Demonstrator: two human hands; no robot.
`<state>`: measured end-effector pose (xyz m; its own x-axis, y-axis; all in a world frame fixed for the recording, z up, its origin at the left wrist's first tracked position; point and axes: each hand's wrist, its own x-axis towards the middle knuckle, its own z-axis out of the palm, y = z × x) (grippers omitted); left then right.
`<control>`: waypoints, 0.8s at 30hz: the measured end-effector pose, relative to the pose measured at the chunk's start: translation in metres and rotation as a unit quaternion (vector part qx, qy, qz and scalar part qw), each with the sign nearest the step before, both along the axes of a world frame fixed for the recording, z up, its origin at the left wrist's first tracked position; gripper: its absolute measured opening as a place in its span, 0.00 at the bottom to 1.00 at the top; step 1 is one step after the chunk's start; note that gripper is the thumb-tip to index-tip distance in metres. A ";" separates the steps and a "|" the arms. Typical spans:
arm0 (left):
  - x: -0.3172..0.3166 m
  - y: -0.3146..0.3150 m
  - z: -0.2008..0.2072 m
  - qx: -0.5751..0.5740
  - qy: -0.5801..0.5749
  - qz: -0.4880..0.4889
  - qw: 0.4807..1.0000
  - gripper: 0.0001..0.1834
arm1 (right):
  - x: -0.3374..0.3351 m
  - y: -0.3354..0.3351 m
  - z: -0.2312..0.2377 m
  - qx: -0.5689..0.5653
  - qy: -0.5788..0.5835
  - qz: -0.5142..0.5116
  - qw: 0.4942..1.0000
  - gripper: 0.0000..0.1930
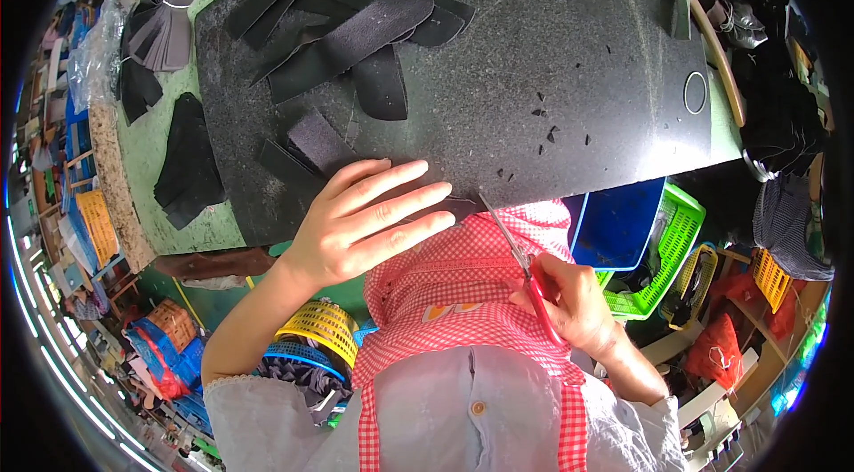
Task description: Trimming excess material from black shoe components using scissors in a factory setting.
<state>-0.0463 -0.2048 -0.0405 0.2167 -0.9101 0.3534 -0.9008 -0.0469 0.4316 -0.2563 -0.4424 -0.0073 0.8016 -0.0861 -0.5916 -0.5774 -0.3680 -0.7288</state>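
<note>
My left hand [360, 221] lies with its fingers stretched out near the front edge of the dark work board [534, 45]. Beneath its fingertips, the edge of a black material piece [461, 207] shows; most of that piece is hidden. In my right hand [576, 305] is a pair of scissors [539, 301] with red handles, the fingers closed around them. Their metal blades point up and left, and the tips are just right of the black piece. Behind my left hand lie dark strips [322, 141], and farther back a loose pile of black cut pieces [356, 32].
Small black scraps [551, 132] dot the board, with a metal ring [695, 93] at its right. Bundled grey pieces [169, 18] and a black stack [189, 165] lie on the left. Below the edge stand a blue bin [618, 223], a green basket [663, 272] and a yellow basket [320, 330].
</note>
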 end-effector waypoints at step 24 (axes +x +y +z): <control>-0.006 -0.002 0.002 0.042 0.015 0.026 0.999 0.21 | -0.003 0.019 -0.010 -0.049 -0.035 0.002 0.998 0.22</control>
